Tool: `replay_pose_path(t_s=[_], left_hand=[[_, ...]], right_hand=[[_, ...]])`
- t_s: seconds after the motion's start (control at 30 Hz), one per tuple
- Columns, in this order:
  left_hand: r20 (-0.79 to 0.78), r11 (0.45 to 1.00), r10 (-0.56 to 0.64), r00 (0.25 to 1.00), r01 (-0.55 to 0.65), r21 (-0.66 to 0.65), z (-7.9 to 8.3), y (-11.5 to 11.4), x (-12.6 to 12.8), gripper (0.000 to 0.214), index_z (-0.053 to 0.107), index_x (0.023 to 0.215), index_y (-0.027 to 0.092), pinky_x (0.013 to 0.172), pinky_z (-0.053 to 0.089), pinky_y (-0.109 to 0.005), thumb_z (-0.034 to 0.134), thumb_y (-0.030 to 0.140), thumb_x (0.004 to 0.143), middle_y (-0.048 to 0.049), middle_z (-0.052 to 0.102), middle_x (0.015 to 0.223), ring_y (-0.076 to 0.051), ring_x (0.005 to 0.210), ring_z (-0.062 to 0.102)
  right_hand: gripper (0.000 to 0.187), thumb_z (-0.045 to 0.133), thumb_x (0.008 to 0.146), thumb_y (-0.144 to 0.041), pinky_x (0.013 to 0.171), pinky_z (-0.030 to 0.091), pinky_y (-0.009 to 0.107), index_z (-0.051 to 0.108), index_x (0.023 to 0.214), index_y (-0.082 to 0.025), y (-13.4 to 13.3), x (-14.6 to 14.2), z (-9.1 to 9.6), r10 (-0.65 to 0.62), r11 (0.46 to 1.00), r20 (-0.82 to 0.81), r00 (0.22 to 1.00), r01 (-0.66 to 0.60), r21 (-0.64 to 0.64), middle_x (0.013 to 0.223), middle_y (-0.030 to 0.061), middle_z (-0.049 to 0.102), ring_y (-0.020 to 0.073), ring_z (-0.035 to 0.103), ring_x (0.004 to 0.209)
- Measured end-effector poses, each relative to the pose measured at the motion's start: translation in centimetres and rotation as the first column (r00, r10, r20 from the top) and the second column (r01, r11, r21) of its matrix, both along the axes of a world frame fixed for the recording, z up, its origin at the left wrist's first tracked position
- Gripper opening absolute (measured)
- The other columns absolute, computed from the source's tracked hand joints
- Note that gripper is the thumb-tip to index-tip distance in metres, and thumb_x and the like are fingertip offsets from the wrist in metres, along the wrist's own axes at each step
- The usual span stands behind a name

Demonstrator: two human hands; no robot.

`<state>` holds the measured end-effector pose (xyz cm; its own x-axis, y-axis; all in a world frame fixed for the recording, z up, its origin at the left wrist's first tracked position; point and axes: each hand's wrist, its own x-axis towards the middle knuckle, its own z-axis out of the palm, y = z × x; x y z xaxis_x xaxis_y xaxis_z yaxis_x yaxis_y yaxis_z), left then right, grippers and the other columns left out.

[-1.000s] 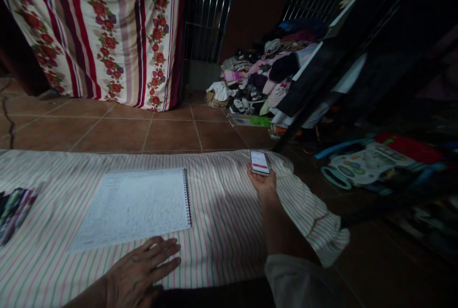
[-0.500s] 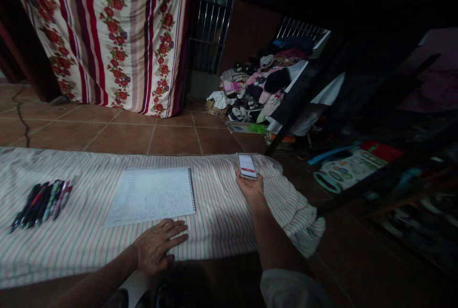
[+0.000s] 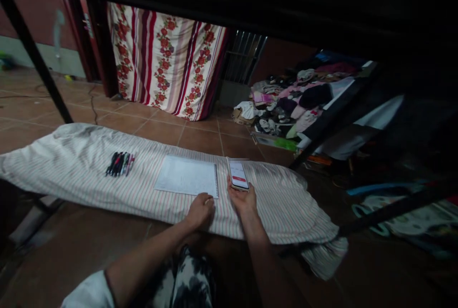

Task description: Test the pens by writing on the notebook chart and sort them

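1 phone (image 3: 238, 175) held in rt hand (image 3: 246, 200)

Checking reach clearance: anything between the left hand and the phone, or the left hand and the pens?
Left hand to smartphone, held in the right hand: nothing visible in the gap. Towards the pens, the spiral notebook lies flat on the striped cloth, partly in between.

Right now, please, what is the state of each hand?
Left hand: fingers curled, near the notebook; whether it holds anything cannot be told.
Right hand: closed on the phone, screen lit.
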<state>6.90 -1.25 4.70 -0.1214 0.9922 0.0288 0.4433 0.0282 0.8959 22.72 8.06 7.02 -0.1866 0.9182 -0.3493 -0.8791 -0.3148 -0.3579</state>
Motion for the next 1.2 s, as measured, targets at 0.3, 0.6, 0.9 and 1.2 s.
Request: replay_pose_path(t_s=[0.3, 0.6, 0.9, 1.2], left_hand=[[-0.017, 0.917, 0.388, 0.921, -0.388, -0.091, 0.0, -0.5, -6.1, 0.03, 0.063, 0.1, 0.01, 0.081, 0.046, -0.029, 0.046, 0.02, 0.078, -0.0117, 0.066, 0.095, -0.019, 0.09, 0.062], [-0.278, 0.646, 0.738, 0.614, -0.763, 0.031, 0.6, 0.5, -21.1, 0.038, 0.057, 0.111, 0.006, 0.102, 0.028, -0.039, 0.043, 0.018, 0.078, -0.0194, 0.042, 0.124, -0.028, 0.12, 0.039], [-0.461, 0.549, 0.771, 0.44, -0.825, 0.13, -0.7, 3.4, -28.2, 0.06, 0.045, 0.125, 0.015, 0.101, 0.019, -0.046, 0.052, 0.043, 0.073, -0.0194, 0.032, 0.134, -0.036, 0.127, 0.023], [-0.689, 0.567, 0.571, 0.447, -0.821, -0.063, -2.5, 6.6, -31.5, 0.08, 0.033, 0.129, 0.01, 0.088, 0.026, -0.045, 0.055, 0.048, 0.062, -0.0253, 0.043, 0.122, -0.038, 0.112, 0.039]], right_hand=[[0.041, 0.036, 0.084, -0.039, 0.057, 0.053, 0.032, 0.054, 0.106, -0.01, -3.4, -7.4, 2.8, 0.195, 0.978, -0.025, 0.981, -0.196, -0.074, 0.101, 0.0157, 0.06, 0.0275, 0.058, 0.099], [0.035, 0.042, 0.081, -0.036, 0.056, 0.052, 0.032, 0.057, 0.102, -0.013, -2.7, -14.4, 2.9, 0.312, 0.948, 0.013, 0.95, -0.311, -0.064, 0.096, 0.0149, 0.063, 0.0266, 0.061, 0.093], [0.036, 0.042, 0.081, -0.036, 0.055, 0.052, 0.03, 0.057, 0.103, -0.012, -1.6, -24.3, 2.8, 0.438, 0.894, -0.084, 0.895, -0.444, -0.068, 0.098, 0.0154, 0.064, 0.0265, 0.061, 0.094], [0.04, 0.042, 0.081, -0.041, 0.053, 0.052, 0.031, 0.057, 0.103, -0.01, -0.1, -29.6, 3.4, 0.566, 0.821, -0.085, 0.82, -0.57, -0.021, 0.095, 0.0152, 0.065, 0.0283, 0.06, 0.094]])
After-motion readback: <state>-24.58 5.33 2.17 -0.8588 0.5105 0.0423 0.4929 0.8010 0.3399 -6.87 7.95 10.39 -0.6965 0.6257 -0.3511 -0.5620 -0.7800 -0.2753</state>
